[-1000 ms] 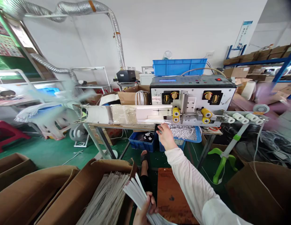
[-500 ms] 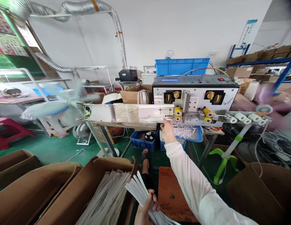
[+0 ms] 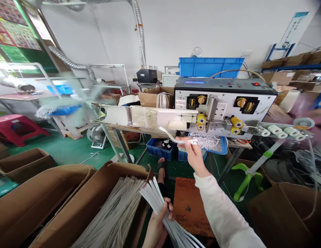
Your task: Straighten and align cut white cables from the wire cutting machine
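Observation:
My right hand (image 3: 192, 154) is raised in front of the cutting machine (image 3: 223, 100), pinched on a few white strips (image 3: 176, 137) that bend back toward the machine's white output chute (image 3: 150, 119). Low in the picture my left hand (image 3: 159, 225) grips a fanned bundle of white strips (image 3: 156, 196) over the edge of a cardboard box (image 3: 98, 206) filled with many more strips. The machine's yellow rollers (image 3: 201, 121) sit just above and right of my right hand.
Open cardboard boxes (image 3: 23, 165) lie at the left and one (image 3: 292, 210) at the right. A blue tray of cut white pieces (image 3: 209, 143) hangs under the machine. A brown stool (image 3: 187, 203) and my sandalled foot (image 3: 162, 165) are below. A fan (image 3: 72, 106) spins at left.
My right hand has pulled back from the chute with a few white strips pinched in it. The left hand's bundle has stayed low; the camera shifted slightly left and down.

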`<action>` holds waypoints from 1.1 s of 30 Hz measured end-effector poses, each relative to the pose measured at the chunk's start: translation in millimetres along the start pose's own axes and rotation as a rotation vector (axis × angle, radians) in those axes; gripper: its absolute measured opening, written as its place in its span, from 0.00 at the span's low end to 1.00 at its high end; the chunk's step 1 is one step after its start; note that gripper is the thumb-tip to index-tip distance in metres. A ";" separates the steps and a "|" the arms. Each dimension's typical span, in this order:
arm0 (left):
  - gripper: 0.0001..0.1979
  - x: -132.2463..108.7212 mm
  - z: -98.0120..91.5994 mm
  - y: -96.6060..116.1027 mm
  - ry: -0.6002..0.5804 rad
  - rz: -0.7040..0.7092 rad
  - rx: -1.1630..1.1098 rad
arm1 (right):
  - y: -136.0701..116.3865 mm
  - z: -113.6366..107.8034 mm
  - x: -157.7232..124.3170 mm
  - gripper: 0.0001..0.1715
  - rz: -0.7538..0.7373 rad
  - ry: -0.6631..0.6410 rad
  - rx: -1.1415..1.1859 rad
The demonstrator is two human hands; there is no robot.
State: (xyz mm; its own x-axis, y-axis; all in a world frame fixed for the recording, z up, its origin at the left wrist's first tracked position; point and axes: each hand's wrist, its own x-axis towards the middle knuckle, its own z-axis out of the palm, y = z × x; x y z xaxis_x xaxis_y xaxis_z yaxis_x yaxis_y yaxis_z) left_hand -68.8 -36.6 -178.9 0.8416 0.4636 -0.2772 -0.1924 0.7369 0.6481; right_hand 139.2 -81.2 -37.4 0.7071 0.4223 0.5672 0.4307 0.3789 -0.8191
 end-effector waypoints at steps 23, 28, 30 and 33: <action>0.21 10.0 32.6 -15.3 -0.211 -0.269 0.015 | 17.6 -28.5 -66.9 0.12 0.360 -0.598 -0.260; 0.22 8.5 32.8 -14.8 -0.272 -0.284 0.030 | 19.4 -24.1 -70.0 0.27 0.467 -0.578 -0.084; 0.23 7.7 33.2 -14.2 -0.285 -0.295 0.039 | 16.8 -23.6 -68.3 0.33 0.512 -0.577 -0.070; 0.24 7.0 34.0 -13.9 -0.286 -0.291 0.007 | 15.7 -23.9 -65.4 0.32 0.509 -0.613 -0.098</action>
State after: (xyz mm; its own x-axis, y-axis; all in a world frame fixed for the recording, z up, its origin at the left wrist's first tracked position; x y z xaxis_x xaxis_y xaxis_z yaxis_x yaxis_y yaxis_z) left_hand -43.0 -60.4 -165.7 0.9669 0.0799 -0.2425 0.0775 0.8132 0.5768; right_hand 113.1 -122.5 -89.4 0.4087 0.9116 0.0446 0.2052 -0.0441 -0.9777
